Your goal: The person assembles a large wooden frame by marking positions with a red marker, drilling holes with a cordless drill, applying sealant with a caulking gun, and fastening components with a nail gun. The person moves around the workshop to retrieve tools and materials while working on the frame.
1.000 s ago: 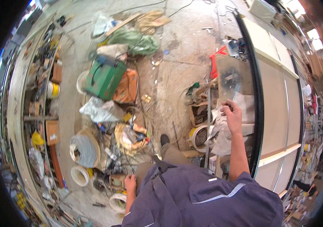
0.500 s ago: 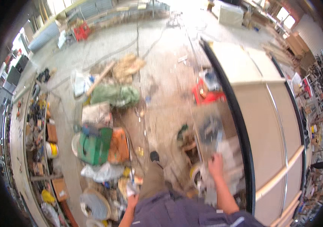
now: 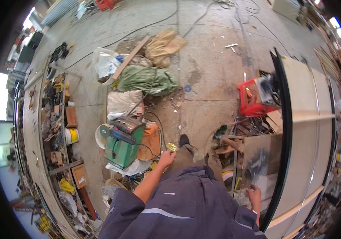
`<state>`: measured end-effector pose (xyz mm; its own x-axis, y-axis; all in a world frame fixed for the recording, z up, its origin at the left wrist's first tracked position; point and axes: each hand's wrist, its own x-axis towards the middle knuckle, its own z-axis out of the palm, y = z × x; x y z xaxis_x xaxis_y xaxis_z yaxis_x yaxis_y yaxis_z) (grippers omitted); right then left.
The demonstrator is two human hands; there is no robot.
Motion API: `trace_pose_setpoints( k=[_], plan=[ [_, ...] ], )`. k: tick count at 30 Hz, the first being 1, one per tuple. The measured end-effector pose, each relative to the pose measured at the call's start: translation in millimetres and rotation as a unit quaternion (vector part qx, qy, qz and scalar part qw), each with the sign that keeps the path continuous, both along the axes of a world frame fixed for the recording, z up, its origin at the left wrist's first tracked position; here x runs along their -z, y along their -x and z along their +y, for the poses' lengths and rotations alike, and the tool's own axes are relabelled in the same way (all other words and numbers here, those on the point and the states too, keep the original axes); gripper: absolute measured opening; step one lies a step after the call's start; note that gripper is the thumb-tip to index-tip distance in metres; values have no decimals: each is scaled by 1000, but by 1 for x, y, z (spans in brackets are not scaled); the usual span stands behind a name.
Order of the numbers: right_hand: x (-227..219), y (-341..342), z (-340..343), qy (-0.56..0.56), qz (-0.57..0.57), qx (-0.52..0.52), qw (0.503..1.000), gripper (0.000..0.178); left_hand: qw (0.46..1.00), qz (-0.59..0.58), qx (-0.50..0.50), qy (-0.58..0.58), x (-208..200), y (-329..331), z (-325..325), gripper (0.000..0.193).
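Observation:
My left hand (image 3: 166,158) reaches forward over the floor clutter and is closed on a small yellow object (image 3: 172,147). Just left of it stand a green machine (image 3: 123,142) and an orange case (image 3: 150,140). My right hand (image 3: 254,195) is low at the right, resting against a flat beige board (image 3: 259,156) beside the long pale cabinet panel (image 3: 306,131) with a black edge. Whether that hand grips anything is hard to see. My dark shoe (image 3: 184,140) stands on the concrete.
Sacks, a green tarp bundle (image 3: 146,79) and a wooden plank lie ahead. A red crate (image 3: 252,97) with tools sits near the cabinet. Shelves crowded with parts (image 3: 55,119) run along the left. Cables cross the concrete floor.
The view has swung toward the floor ahead. My left arm has stretched forward from my side. My right hand has dropped from the board's upper part to lower right.

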<state>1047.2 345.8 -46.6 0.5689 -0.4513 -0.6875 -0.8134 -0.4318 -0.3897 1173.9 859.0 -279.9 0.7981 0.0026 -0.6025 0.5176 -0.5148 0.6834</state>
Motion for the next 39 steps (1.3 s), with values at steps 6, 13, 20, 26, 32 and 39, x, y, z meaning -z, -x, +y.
trace_pose_setpoints(
  k=[6,13,20,26,32,39],
  plan=[
    [-41,-173,59,-122,-126,15,984,30,992,67,-101,37,-31,-71,5,34],
    [11,-364,84,-160,-120,-116,973,28,960,100,-262,-9,-23,-58,43,36],
    [115,-470,45,-182,22,-140,973,28,949,119,-261,-134,-27,-41,5,36],
    [167,-539,6,-186,145,-163,958,16,946,123,-290,-76,-17,-88,-26,42],
    [130,-638,73,-237,66,-114,963,27,947,135,-255,-144,-6,-170,13,42],
    [100,-667,121,-220,-14,-13,975,44,982,85,-130,-111,27,-280,102,42]
  ],
)
